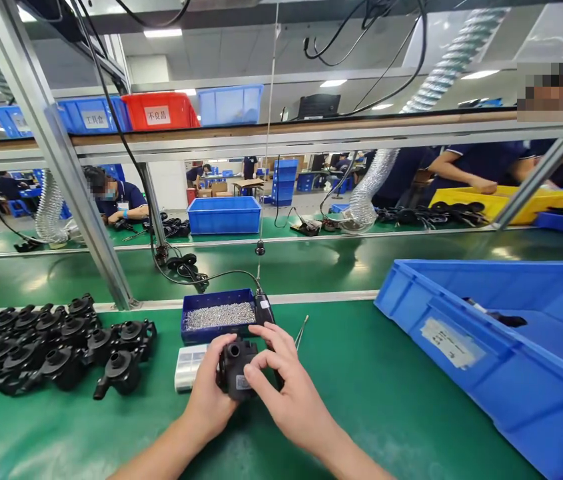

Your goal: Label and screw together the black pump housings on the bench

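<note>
a: why both hands on it?
b: left hand cups the black pump housing above the table; right hand fingers pinch its top, steadying it beside the screw tray.

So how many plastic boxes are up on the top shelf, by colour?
Blue boxes: 3, one at the far left, one labelled and one right of the red
Red boxes: 1, with a white label
Total: 4
Below them, both hands, left hand and right hand, hold a black pump part.
</note>
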`<action>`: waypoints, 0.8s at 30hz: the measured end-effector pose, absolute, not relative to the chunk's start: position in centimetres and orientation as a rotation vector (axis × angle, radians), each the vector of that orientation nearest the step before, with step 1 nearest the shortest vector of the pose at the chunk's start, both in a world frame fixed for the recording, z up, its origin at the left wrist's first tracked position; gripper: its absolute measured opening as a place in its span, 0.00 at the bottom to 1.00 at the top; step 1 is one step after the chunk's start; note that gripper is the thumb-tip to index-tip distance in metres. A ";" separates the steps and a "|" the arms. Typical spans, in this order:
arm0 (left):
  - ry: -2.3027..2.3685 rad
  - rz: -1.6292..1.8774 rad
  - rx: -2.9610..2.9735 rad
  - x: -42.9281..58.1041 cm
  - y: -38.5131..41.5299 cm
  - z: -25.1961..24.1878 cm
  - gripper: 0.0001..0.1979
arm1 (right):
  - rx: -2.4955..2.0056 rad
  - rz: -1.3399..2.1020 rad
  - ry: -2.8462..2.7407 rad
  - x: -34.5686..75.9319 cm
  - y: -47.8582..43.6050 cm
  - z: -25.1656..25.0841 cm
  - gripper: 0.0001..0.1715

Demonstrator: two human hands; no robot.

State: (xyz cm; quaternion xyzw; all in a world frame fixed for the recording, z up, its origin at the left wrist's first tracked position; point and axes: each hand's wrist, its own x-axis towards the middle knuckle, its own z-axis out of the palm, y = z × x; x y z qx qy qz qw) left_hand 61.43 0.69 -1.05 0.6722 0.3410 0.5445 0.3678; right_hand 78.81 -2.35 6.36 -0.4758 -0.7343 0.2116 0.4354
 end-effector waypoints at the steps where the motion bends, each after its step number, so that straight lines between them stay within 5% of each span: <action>1: 0.873 1.395 1.737 61.4 0.7 -1.1 0.32 | -1.187 0.505 -1.845 78.9 -2.3 6.4 0.16; 24: 0.816 1.438 1.776 61.4 0.6 -0.5 0.32 | -1.147 0.245 -1.946 78.6 -2.5 6.5 0.10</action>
